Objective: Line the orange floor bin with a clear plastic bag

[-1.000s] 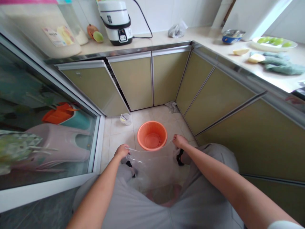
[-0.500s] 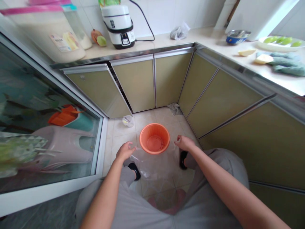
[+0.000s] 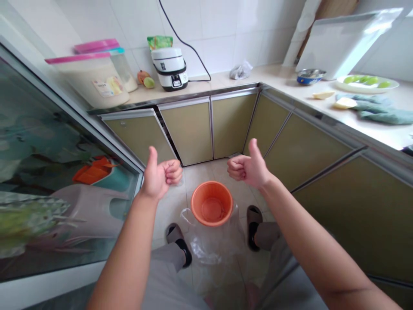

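While neither holds anything, our hands rank first.
Left hand (image 3: 163, 174): raised at left, fingers curled into the palm, thumb upright.
Right hand (image 3: 248, 168): mirrors it at right, fingers likewise folded; posed, we judge, as a signal, not a grip.
Orange basin (image 3: 211, 206): upright on the floor (image 3: 242, 196), beyond and between our slippers (image 3: 174, 234), probably for reach by either hand.
Clear plastic bag (image 3: 204, 254): loose at the basin's near side, presumably put down to free our fingers; whether it touches the basin, we cannot tell.
Rice cooker (image 3: 170, 71): far counter (image 3: 274, 74), near the wall, likely to save worktop.
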Available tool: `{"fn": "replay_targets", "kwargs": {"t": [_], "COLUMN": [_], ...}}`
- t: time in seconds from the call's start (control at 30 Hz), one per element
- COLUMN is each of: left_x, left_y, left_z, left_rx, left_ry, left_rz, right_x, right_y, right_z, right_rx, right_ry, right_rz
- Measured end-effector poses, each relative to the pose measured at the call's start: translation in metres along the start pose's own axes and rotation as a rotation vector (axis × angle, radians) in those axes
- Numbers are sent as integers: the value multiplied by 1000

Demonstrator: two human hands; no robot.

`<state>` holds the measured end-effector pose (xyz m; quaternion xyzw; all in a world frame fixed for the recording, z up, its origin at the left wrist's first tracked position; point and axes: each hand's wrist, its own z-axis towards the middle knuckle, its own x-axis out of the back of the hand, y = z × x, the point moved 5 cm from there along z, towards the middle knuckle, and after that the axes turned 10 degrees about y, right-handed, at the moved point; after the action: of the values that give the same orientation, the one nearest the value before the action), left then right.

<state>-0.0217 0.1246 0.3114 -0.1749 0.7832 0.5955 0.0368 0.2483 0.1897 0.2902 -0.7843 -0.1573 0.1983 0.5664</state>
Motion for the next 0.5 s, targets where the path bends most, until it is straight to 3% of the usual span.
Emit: {"fn": "replay_targets", "kwargs": {"t": [0.13,0.3,0.4,0.5], "left_x": [5,23,40,73], "left_y": [-10,-42,-68,-122], "left_z": [74,105,114,119], "left_rx": [190,268,165,7], "left_ry": [69,54,112,319], "left_rz": [97,185,158,294], "right_x": [-26,-28,-6,35], "right_y": [26,60,74,109], "right_z": [62,82,90,96], "right_rx": [-247,-261,-197,-88], "right_ry": [-44,-84,59,374], "right_rz": [-134,-66,-3,-80]}}
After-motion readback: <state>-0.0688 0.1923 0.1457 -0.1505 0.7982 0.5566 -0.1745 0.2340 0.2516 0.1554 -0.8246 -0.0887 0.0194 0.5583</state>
